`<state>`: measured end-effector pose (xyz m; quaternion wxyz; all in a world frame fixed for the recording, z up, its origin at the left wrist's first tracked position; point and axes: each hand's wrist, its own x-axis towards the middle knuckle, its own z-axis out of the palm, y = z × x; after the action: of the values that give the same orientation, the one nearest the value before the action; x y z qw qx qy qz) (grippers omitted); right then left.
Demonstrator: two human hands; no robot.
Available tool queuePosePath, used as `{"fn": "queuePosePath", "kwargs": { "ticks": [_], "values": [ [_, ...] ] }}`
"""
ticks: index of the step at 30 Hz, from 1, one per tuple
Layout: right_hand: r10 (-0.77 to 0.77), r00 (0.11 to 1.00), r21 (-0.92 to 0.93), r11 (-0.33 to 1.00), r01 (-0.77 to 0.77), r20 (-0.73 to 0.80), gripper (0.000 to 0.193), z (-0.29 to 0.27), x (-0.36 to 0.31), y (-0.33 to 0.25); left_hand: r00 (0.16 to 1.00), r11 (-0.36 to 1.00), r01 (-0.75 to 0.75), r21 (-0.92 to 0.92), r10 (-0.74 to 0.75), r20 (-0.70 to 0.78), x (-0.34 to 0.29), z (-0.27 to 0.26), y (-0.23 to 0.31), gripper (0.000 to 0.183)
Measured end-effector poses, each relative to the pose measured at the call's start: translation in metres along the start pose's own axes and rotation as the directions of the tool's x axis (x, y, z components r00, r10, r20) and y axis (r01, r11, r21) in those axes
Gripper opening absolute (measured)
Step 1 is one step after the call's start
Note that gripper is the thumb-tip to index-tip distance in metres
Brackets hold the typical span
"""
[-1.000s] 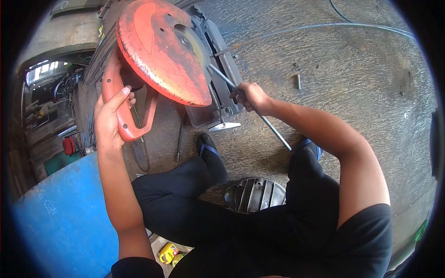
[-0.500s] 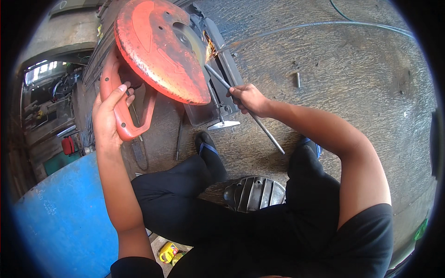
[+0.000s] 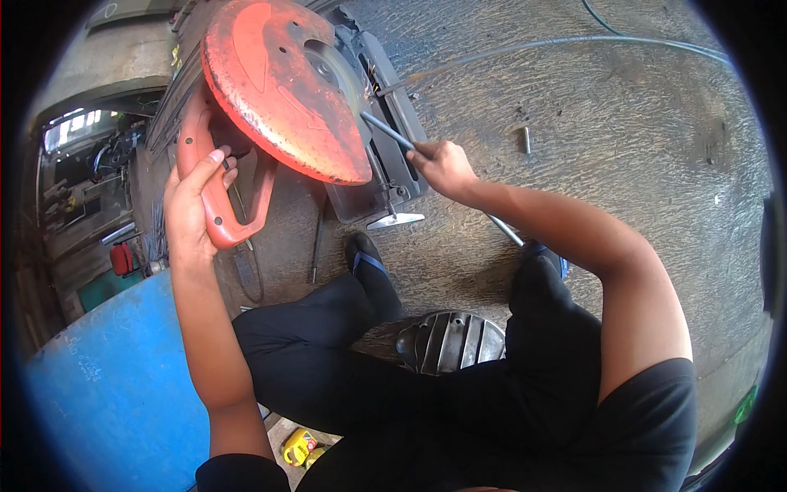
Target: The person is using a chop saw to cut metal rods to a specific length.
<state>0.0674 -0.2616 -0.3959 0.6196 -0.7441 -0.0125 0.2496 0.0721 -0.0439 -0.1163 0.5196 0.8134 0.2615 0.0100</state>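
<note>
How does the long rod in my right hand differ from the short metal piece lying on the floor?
The long rod is far longer than the short metal piece. The long rod is gripped in your right hand, while the short metal piece lies loose on the floor. Your hand and forearm hide part of the long rod; the short metal piece is uncovered. Both look straight, narrow and greyish.

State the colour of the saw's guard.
The guard is orange-red with dark, worn patches; it shows best in the head view.
</note>
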Motion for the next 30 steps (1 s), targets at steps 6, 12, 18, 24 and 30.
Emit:
{"fn": "queuePosePath", "kwargs": {
  "ticks": [6, 12, 18, 24, 30],
  "values": [
    [0.222, 0.953, 0.148, 0.956, -0.255, 0.207, 0.038, -0.003, 0.016, 0.015, 1.0, 1.0, 0.018, 0.022, -0.017, -0.004, 0.002, -0.002, 0.0, 0.042],
    [0.094, 0.912, 0.274, 0.937, -0.216, 0.398, 0.034, -0.002, 0.015, 0.015, 1.0, 1.0, 0.013, -0.022, -0.013, 0.0, 0.0, 0.002, 0.001, 0.041],
    [-0.018, 0.98, 0.019, 1.0, 0.015, 0.199, 0.032, 0.001, 0.006, 0.005, 1.0, 1.0, 0.005, -0.028, -0.005, 0.013, -0.001, 0.002, 0.002, 0.042],
    [-0.076, 0.992, -0.108, 0.99, 0.088, 0.103, 0.025, 0.001, -0.002, 0.002, 1.0, 1.0, -0.001, -0.026, 0.001, -0.004, -0.002, 0.005, 0.003, 0.041],
    [-0.145, 0.989, -0.146, 0.978, 0.148, 0.029, 0.021, -0.001, -0.006, -0.004, 1.0, 1.0, 0.011, -0.024, -0.01, 0.008, -0.002, 0.005, 0.004, 0.042]
  ]
}}
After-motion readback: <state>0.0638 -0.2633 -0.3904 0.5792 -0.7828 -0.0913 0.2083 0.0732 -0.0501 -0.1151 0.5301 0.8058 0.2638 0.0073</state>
